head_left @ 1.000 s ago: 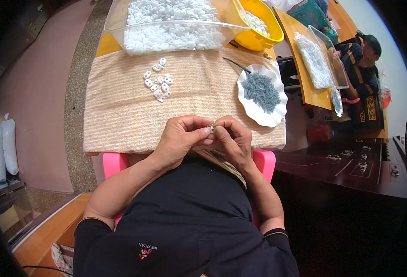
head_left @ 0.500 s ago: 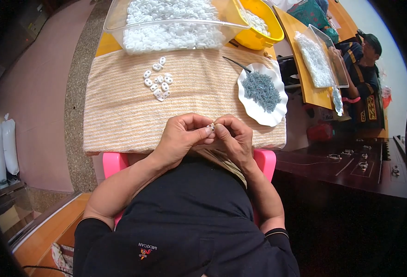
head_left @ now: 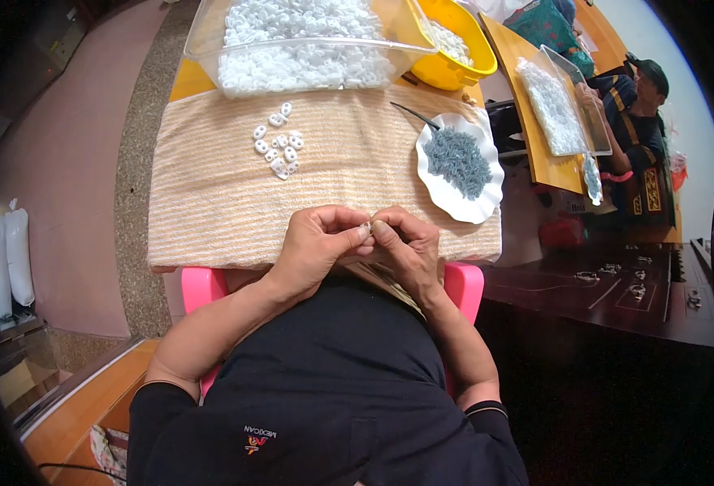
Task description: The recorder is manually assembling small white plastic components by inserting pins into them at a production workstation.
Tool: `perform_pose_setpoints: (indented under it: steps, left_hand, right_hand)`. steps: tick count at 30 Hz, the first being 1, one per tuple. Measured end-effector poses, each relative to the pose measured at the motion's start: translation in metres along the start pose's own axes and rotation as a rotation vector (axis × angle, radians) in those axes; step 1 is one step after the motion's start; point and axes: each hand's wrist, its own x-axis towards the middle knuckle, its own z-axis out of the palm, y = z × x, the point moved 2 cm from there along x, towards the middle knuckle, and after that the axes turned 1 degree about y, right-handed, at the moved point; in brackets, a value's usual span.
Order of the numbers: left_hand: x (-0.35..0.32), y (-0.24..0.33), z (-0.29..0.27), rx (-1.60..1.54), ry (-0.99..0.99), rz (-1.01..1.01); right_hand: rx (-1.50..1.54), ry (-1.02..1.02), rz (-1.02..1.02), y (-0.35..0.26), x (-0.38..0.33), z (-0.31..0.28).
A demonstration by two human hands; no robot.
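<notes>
Close to the towel's front edge, my left hand (head_left: 310, 241) and my right hand (head_left: 410, 249) meet fingertip to fingertip. Between their pinched thumbs and forefingers is a small white plastic piece (head_left: 368, 227), mostly hidden by the fingers. Several white two-holed plastic pieces (head_left: 290, 154) lie in a loose cluster on the striped towel (head_left: 211, 215), beyond my left hand. To the right, a white wavy-rimmed plate (head_left: 478, 212) holds a heap of small grey-blue slender parts (head_left: 459, 162). A thin dark stick (head_left: 412, 112) leans on that plate's far left rim.
At the table's far side stands a clear plastic bin (head_left: 418, 57) heaped with white pieces, beside a yellow basin (head_left: 447, 76). A pink chair (head_left: 203, 285) shows behind my forearms. Another person (head_left: 636, 105) sits at a table on the right with a clear tray (head_left: 600, 130).
Both hands have shifted very slightly nearer my body, and the right fingers now cover more of the small white piece. The view has moved a little; the pieces on the towel stay put.
</notes>
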Motion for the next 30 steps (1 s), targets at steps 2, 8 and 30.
perform_pose_setpoints:
  steps: [2, 8, 30]
  left_hand:
    - [-0.0001, 0.0002, 0.001, -0.007, -0.001, -0.01]
    - [0.0012, 0.003, 0.0022, -0.014, -0.014, -0.012]
    - [0.002, 0.0008, -0.0007, -0.004, 0.007, 0.002]
  right_hand:
    - [-0.016, 0.0, -0.03, 0.0034, 0.0006, -0.0026]
    - [0.063, -0.013, -0.006, 0.0069, 0.0052, -0.0073]
    - [-0.044, -0.072, -0.05, 0.0029, 0.0066, -0.0072]
